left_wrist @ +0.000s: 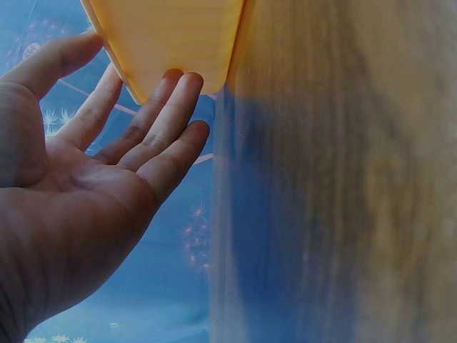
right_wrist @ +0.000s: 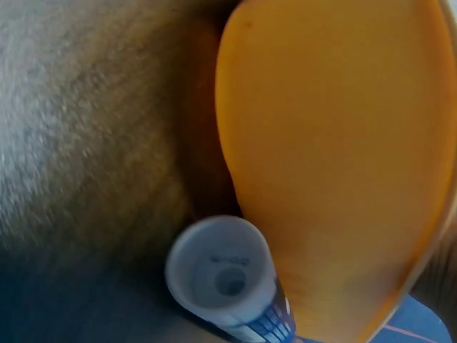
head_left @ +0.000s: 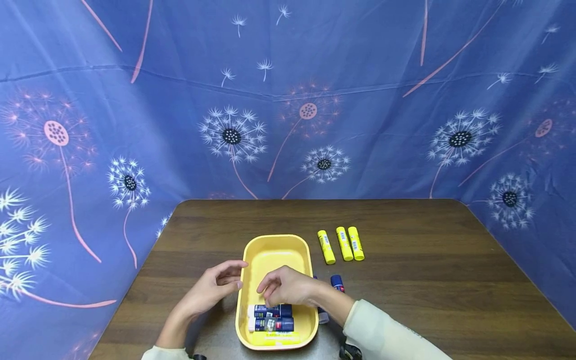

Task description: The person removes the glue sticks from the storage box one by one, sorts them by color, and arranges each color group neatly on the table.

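A yellow tray [head_left: 252, 250] stands on the table, its near end holding two dark blue glue sticks [head_left: 284, 325] and a yellow glue stick [head_left: 275, 339] laid crosswise. My left hand [head_left: 211, 290] is at the tray's left side, fingers relaxed; in the left wrist view its thumb [left_wrist: 75, 53] meets the rim. Over the tray hovers my right hand [head_left: 288, 286], fingers loosely bent, their tips just above the farther blue stick; no held thing shows. Outside the tray's right wall lies a blue glue stick with a white hollow end [right_wrist: 221, 271], partly hidden by the forearm in the head view.
Three yellow glue sticks [head_left: 344, 244] lie on the brown table [head_left: 427, 280] beyond the tray's right side. Another blue glue stick [head_left: 337, 283] pokes out past my right forearm. A blue dandelion-print cloth [head_left: 373, 100] hangs behind and beside the table.
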Demonstrator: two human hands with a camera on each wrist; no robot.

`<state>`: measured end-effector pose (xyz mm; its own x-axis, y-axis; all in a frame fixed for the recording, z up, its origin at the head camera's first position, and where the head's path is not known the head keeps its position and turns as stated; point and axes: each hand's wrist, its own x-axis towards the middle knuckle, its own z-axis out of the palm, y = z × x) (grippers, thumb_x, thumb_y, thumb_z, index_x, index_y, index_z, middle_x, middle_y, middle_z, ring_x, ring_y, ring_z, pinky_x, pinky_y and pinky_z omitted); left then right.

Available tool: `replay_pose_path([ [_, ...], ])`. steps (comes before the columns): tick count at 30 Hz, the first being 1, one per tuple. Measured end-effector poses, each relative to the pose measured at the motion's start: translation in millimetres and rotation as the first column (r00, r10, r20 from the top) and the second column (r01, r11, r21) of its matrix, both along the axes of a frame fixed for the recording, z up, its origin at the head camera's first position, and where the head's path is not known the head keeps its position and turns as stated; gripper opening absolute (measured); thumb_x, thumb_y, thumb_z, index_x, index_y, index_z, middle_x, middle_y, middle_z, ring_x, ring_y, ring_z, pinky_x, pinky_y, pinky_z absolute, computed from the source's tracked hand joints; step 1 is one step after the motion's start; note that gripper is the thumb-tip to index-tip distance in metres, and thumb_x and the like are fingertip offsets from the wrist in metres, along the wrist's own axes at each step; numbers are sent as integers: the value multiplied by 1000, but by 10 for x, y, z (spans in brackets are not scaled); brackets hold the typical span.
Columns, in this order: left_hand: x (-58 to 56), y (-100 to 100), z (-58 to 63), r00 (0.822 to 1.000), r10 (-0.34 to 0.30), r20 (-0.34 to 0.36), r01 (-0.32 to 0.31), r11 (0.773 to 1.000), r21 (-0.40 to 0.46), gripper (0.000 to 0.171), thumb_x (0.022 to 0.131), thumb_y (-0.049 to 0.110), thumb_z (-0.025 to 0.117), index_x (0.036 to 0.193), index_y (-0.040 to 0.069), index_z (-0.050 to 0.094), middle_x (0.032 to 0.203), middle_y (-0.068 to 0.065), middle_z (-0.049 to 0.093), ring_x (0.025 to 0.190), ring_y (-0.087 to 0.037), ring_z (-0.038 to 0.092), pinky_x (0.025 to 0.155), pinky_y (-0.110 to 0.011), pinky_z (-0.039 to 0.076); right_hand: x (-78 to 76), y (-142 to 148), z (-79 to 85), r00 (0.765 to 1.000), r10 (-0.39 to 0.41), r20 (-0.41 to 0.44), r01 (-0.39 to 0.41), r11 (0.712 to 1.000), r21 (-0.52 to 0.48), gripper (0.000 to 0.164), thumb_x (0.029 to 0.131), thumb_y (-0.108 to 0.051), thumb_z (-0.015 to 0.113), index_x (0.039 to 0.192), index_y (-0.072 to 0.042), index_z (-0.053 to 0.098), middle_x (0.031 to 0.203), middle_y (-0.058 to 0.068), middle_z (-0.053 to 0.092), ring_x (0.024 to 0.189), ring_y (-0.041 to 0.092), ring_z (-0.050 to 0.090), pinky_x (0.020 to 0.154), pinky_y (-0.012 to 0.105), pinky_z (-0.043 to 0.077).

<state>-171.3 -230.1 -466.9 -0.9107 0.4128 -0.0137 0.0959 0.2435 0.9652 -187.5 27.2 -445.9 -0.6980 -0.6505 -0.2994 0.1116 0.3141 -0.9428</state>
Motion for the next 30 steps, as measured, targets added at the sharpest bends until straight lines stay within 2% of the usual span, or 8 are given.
replay_pose_path([
  [4,12,0,-11,1000,-3,6,3,1000,4,51,98,11,68,144,-4,51,136,-34,59,124,-43,63,94,-19,54,26,-30,-72,1000,9,-8,-9,1000,27,30,78,11,73,107,4,72,88,7,69,81,13,63,72,21,54],
  [9,28,-8,-11,1000,-9,-4,9,1000,14,51,98,10,67,144,-5,51,136,-34,58,123,-43,63,94,-19,54,58,-49,-77,999,30,-30,-28,999,45,29,78,12,74,106,2,74,93,11,72,83,14,64,74,22,55],
  [21,34,-10,-11,1000,5,1,-5,1000,-8,51,98,11,67,144,-4,51,136,-34,59,125,-43,63,94,-20,54,95,-80,-39,986,101,-132,-84,988,131,28,77,12,76,101,-2,77,89,5,71,80,10,62,72,18,51],
  [30,21,3,7,1000,-7,-7,7,1000,6,51,99,10,67,144,-4,51,138,-34,58,126,-45,62,94,-19,54,111,-85,-66,978,97,-183,-69,986,154,29,77,12,75,100,-5,79,87,4,70,78,8,60,70,17,49],
])
